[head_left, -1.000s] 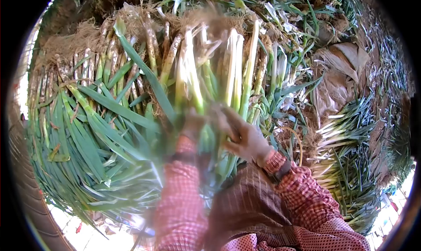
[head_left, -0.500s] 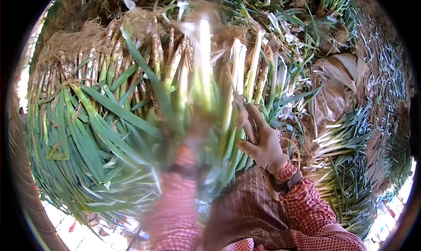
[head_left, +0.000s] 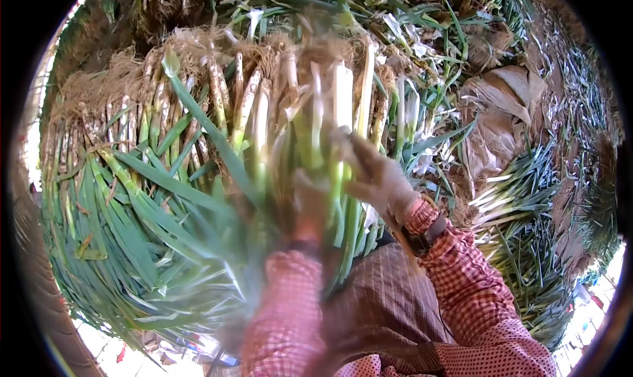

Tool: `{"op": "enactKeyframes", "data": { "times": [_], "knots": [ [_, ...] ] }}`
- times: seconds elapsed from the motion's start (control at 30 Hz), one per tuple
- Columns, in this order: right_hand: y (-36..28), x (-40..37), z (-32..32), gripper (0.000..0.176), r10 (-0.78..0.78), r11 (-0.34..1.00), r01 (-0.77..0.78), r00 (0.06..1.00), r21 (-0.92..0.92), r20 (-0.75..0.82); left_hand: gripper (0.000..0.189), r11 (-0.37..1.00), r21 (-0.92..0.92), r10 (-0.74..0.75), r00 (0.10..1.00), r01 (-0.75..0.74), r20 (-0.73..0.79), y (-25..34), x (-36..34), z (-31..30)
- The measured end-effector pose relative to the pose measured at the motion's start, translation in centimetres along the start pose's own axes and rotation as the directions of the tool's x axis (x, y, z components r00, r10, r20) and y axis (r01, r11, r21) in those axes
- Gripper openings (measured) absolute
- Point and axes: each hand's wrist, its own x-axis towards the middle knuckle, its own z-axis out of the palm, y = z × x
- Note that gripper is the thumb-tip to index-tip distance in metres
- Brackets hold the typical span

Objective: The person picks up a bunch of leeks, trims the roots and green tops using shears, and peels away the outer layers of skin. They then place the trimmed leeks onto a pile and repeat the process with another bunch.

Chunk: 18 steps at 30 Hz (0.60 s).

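View: head camera only, so we logged one pass.
Work in hand: a bunch of stalks (head_left: 330, 113) held upright in front of the person, white ends and roots up, green leaves down toward the lap.
Done: pale trimmed bundles (head_left: 521, 186) lay stacked at the right, near some brown sacking (head_left: 501, 113). We judged those finished.
Left to do: the big heap (head_left: 151, 153) at the left kept its roots and dirty skins, and it lay just behind and beside the bunch. By our read, the larger share was not yet cleaned.
Left hand (head_left: 310, 202): wrapped round the bunch at mid-stalk. It read as a closed grip (heavy motion blur, so moderate confidence).
Right hand (head_left: 376, 176): up against the right side of the bunch, fingers (head_left: 346, 140) half curled and touching the pale stalks. We could not tell whether it was pinching a skin or just resting there.
Right wrist: a dark watch (head_left: 422, 238) above the checked sleeve (head_left: 475, 291).
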Motion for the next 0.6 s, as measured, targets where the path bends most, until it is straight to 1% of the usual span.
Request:
{"op": "enactKeyframes", "data": {
  "times": [0.03, 0.07, 0.1, 0.13, 0.17, 0.23, 0.27, 0.3, 0.33, 0.37, 0.4, 0.43, 0.47, 0.53, 0.6],
  "knots": [
    [-0.7, -0.8, 0.1, 0.09, 0.022, 0.992, -0.008, 0.993, -0.126, 0.112, 0.055, 0.988, 0.129, 0.075, 0.996, -0.081, 0.057, 3.8, -0.5, -2.7],
    [-1.4, -1.7, 0.1, 0.086, 0.045, 0.969, 0.012, 0.974, -0.248, 0.222, 0.056, 0.954, 0.249, 0.145, 0.982, -0.17, 0.118, 6.2, -0.3, -4.3],
    [-0.3, -1.7, 0.7, 0.083, -0.013, 0.946, 0.079, 0.979, -0.316, 0.205, 0.053, 0.966, 0.257, -0.015, 0.993, -0.016, 0.118, 6.4, 0.8, -4.1],
    [0.2, -1.6, 1.1, 0.08, -0.071, 0.914, 0.141, 0.979, -0.38, 0.192, 0.052, 0.955, 0.29, -0.001, 0.983, -0.054, 0.184, 6.8, 1.4, -4.7],
    [0.4, -1.1, 1.1, 0.077, -0.02, 0.924, 0.092, 0.981, -0.372, 0.194, 0.051, 0.943, 0.321, 0.011, 0.968, -0.094, 0.253, 7.0, 1.9, -5.5],
    [-0.7, 0.4, 1.1, 0.072, 0.09, 0.937, -0.014, 0.975, -0.35, 0.203, 0.05, 0.929, 0.362, -0.051, 0.937, -0.083, 0.346, 7.8, 3.6, -7.1],
    [-0.8, 1.3, 1.1, 0.07, 0.066, 0.929, 0.001, 0.983, -0.371, 0.169, 0.051, 0.92, 0.382, -0.082, 0.917, -0.081, 0.391, 8.2, 4.4, -7.8],
    [-0.7, 2.4, 1.2, 0.068, 0.042, 0.919, 0.016, 0.99, -0.394, 0.137, 0.047, 0.937, 0.345, -0.112, 0.895, -0.05, 0.432, 8.1, 5.8, -8.2],
    [-0.3, 3.4, 1.4, 0.066, 0.018, 0.908, 0.027, 0.994, -0.417, 0.105, 0.042, 0.923, 0.367, -0.07, 0.886, -0.117, 0.458, 8.8, 7.0, -8.4],
    [1.0, 4.4, 1.8, 0.064, -0.043, 0.897, 0.064, 0.997, -0.438, 0.058, 0.037, 0.903, 0.387, -0.028, 0.875, -0.185, 0.483, 9.4, 8.1, -8.6],
    [1.1, 3.9, 1.5, 0.065, 0.0, 0.913, 0.025, 0.998, -0.406, 0.061, 0.031, 0.82, 0.457, 0.081, 0.861, -0.344, 0.503, 11.5, 8.7, -9.3],
    [0.5, 3.0, 1.0, 0.066, 0.043, 0.927, -0.015, 0.997, -0.374, 0.065, 0.03, 0.842, 0.485, -0.069, 0.844, -0.236, 0.531, 13.5, 9.0, -9.9],
    [0.1, 2.3, 0.5, 0.067, 0.079, 0.939, -0.05, 0.994, -0.341, 0.07, 0.031, 0.844, 0.52, -0.214, 0.808, -0.129, 0.548, 15.5, 9.5, -10.6],
    [0.5, 1.0, 0.0, 0.068, 0.022, 0.912, 0.001, 0.998, -0.409, 0.052, 0.025, 0.762, 0.545, -0.114, 0.758, -0.348, 0.643, 18.4, 10.2, -12.4],
    [0.5, -0.1, -0.9, 0.068, -0.029, 0.893, 0.044, 0.999, -0.448, 0.04, 0.022, 0.629, 0.627, -0.071, 0.769, -0.46, 0.635, 20.4, 11.1, -13.3]
  ]
}}
